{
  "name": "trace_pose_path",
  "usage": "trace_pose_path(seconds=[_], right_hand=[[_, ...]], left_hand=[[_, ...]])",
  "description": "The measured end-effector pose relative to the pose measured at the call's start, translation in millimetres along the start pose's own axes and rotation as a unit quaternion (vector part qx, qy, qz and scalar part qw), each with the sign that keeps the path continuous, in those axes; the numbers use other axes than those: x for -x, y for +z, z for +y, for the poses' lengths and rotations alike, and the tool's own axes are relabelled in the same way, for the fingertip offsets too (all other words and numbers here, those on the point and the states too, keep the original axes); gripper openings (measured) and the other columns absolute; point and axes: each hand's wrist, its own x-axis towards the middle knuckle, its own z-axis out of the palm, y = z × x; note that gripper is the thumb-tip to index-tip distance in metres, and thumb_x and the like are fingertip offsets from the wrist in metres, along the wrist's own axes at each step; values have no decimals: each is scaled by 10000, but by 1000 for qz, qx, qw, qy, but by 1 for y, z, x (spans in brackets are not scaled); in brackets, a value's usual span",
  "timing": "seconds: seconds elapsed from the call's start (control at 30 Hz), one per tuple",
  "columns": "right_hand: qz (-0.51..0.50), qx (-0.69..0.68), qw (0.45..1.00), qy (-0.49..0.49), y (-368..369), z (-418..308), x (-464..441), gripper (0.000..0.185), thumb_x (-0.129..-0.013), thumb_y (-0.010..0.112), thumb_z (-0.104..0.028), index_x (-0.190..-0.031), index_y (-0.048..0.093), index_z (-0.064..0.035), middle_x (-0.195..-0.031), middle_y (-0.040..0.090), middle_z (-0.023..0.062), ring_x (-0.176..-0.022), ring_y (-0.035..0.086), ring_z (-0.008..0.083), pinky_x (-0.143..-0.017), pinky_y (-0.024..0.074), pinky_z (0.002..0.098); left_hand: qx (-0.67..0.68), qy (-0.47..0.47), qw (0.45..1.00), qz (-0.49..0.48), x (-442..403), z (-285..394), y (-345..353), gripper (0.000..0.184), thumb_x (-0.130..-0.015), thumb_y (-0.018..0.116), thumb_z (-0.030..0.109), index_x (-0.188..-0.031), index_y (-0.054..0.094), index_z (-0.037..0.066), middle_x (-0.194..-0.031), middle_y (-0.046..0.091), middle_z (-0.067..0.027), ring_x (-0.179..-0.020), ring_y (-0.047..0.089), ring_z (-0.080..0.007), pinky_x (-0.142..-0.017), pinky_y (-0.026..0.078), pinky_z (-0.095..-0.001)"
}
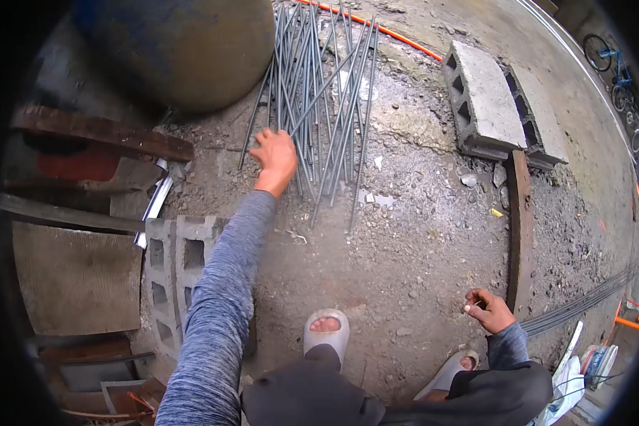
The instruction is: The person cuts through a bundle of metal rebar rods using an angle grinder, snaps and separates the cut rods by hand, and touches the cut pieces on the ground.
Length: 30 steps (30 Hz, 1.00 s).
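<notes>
Thin grey steel rods (309, 85) lie in a loose, partly crossed pile on the ground at the top centre. My left hand (275, 157) is stretched out over the near left part of the pile, its fingers apart and slightly bent. No rod shows within its grasp; whether the fingertips touch one I cannot tell. By my knee on the right, my right hand (491, 311) has its fingers curled towards the thumb. Anything inside that hand is too small or hidden to make out. A wooden beam (520, 227) lies just beyond it.
Hollow concrete blocks (486, 99) stand at the upper right, and more blocks (162, 284) at the left. A large rounded drum-like object (184, 50) borders the rods. Long thin bars (582, 309) lie at the right. An orange hose (405, 39) runs behind the pile.
</notes>
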Motion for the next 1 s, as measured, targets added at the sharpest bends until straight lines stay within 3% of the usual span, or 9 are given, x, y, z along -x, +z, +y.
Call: trace_pose_path(seconds=[0.03, 0.17, 0.27, 0.57, 0.63, 0.7, 0.73, 0.87, 1.0], right_hand=[[-4, -8, 1000, -4, 1, 1, -1, 407, -887, 788, -259, -1178, 647, -12, -957, 697, 62, -776, 636, 144, -732, 531, 322], [-8, 2, 1000, -6, -1, 4, -6, 413, -887, 785, -270, -1180, 642, -16, -976, 701, 64, -782, 641, 149, -729, 529, 321], [-6, 4, 1000, -19, -2, 10, -5, 408, -887, 779, -268, -1179, 642, -18, -980, 699, 61, -782, 640, 151, -727, 527, 322], [-1, 7, 1000, -4, -4, -7, 1, 383, -889, 773, -260, -1163, 645, -26, -958, 695, 49, -767, 631, 153, -716, 518, 318], [3, 12, 1000, -1, -6, -13, 2, 378, -888, 773, -259, -1156, 647, -25, -954, 695, 48, -770, 633, 150, -720, 519, 315], [8, 10, 1000, -1, -5, -11, 3, 374, -887, 774, -261, -1151, 650, -26, -953, 694, 50, -776, 635, 148, -724, 520, 315], [12, 5, 1000, -3, -4, -5, 1, 374, -887, 775, -264, -1148, 651, -27, -955, 695, 51, -781, 637, 147, -727, 520, 315], [9, 16, 1000, 9, -6, -11, 3, 379, -888, 775, -276, -1147, 653, -28, -969, 695, 58, -802, 642, 148, -740, 520, 321], [17, 4, 999, -48, -3, -1, 2, 379, -888, 774, -271, -1152, 652, -27, -969, 696, 60, -828, 644, 151, -754, 520, 325]], left_hand=[[-68, 29, 996, 51, 6, 9, -1, 197, -925, 568, 161, -1042, 601, 6, -1026, 649, -260, -961, 658, -467, -818, 538, -557], [240, -106, 955, -140, 18, 50, 6, 296, -949, 597, 231, -920, 662, -57, -923, 693, -264, -886, 688, -451, -793, 538, -525], [356, -122, 912, -162, 15, 79, -14, 358, -969, 595, 280, -870, 628, -63, -840, 695, -294, -845, 706, -443, -783, 530, -510], [455, -142, 879, 26, -47, 98, -70, 338, -968, 644, 275, -877, 653, -51, -815, 694, -255, -799, 696, -395, -763, 520, -474], [428, -137, 892, 49, -81, 83, -68, 310, -963, 651, 249, -927, 653, -59, -874, 699, -270, -875, 698, -413, -800, 516, -486], [395, -176, 898, 82, -112, 58, -56, 329, -948, 673, 236, -1090, 625, -57, -1152, 659, -321, -1014, 662, -454, -868, 509, -486], [324, -170, 924, 113, -128, 34, -21, 528, -948, 681, 333, -1316, 537, -18, -1440, 490, -334, -1260, 536, -509, -1020, 437, -591], [125, -105, 968, -190, -90, 20, -7, 997, -875, 654, 670, -1584, 308, 60, -1618, 258, -323, -1514, 195, -520, -1106, 100, -830], [110, -162, 950, -242, -53, 20, 17, 1115, -811, 717, 676, -1597, 249, 39, -1617, 242, -337, -1507, 195, -532, -1118, 124, -813]])
